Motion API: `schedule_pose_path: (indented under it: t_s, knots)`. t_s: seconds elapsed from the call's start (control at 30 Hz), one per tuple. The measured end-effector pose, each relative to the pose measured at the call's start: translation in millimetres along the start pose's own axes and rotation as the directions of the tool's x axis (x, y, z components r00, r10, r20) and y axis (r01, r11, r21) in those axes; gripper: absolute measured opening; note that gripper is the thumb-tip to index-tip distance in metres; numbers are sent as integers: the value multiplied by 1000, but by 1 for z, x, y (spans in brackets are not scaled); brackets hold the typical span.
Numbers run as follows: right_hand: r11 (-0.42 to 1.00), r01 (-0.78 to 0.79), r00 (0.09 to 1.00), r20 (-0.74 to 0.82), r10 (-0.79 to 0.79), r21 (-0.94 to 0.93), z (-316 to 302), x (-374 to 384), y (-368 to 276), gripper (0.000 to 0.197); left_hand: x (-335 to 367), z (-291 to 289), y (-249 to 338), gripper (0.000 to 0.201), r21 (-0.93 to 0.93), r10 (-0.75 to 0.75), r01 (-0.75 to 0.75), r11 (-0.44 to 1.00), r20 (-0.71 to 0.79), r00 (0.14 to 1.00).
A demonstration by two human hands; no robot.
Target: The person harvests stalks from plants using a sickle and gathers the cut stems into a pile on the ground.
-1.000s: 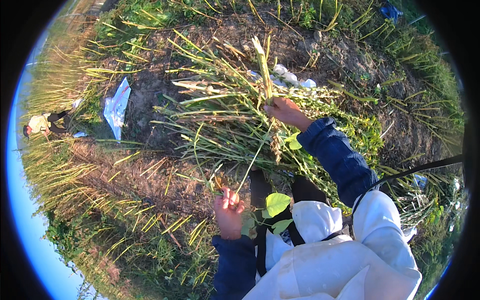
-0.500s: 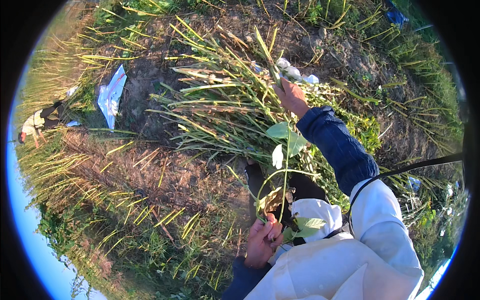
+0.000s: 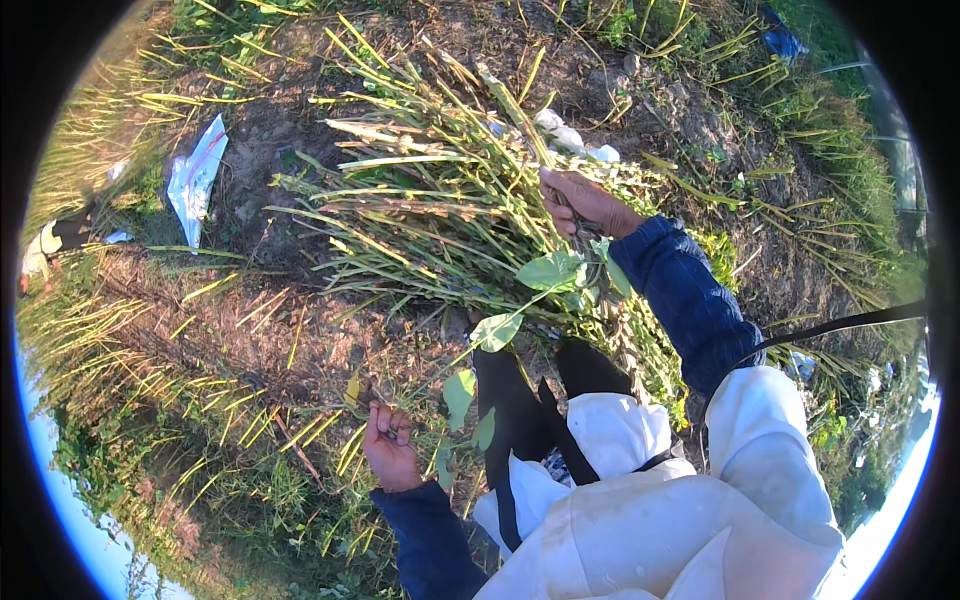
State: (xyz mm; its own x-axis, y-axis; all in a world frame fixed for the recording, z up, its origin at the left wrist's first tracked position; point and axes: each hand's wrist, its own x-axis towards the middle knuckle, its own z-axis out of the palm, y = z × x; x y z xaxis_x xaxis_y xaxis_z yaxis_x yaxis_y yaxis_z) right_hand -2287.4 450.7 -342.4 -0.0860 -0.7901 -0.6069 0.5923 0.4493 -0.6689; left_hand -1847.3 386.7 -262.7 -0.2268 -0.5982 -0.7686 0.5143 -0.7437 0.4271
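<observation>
A large pile of cut green and brown stalks (image 3: pixel 430 205) lies in front of me, cut ends mostly to the left and leafier tops to the right. On its right side my right hand (image 3: pixel 590 203) is closed around a stalk of the pile. A thin vine (image 3: pixel 460 358) with broad pale-green leaves (image 3: pixel 552 271) stretches from beside that hand down to my left hand (image 3: pixel 391 447). The left fingers are curled and closed on the vine's end, low over the ground and away from the pile. Its exact hold there is too small to make out fully.
Several white round things (image 3: pixel 568 137) lie behind the pile. A pale blue-white sheet (image 3: pixel 196 180) rests on the soil at left. Stubble stalks (image 3: pixel 190 385) stick up around me. Another person (image 3: pixel 45 245) is at the far left edge. A dark strap (image 3: pixel 850 322) crosses at right.
My left hand has moved left and outward, drawing the vine out long and low. The right hand stays at the pile, its wrist turned slightly. The view has shifted a little.
</observation>
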Motion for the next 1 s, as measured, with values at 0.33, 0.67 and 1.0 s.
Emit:
schedule_pose_path:
  t_s: [0.33,0.67,1.0]
  knots:
    - [988,69,998,13,-68,-138,31,-36,-24,31,101,41,56,10,79,244,-253,964,102,964]
    - [981,192,943,280,-177,-28,66,-77,-18,60,174,226,100,10,331,2,-265,906,622,783]
    - [945,158,869,414,-271,288,100,-116,11,33,111,407,82,15,748,-495,-536,391,662,563]
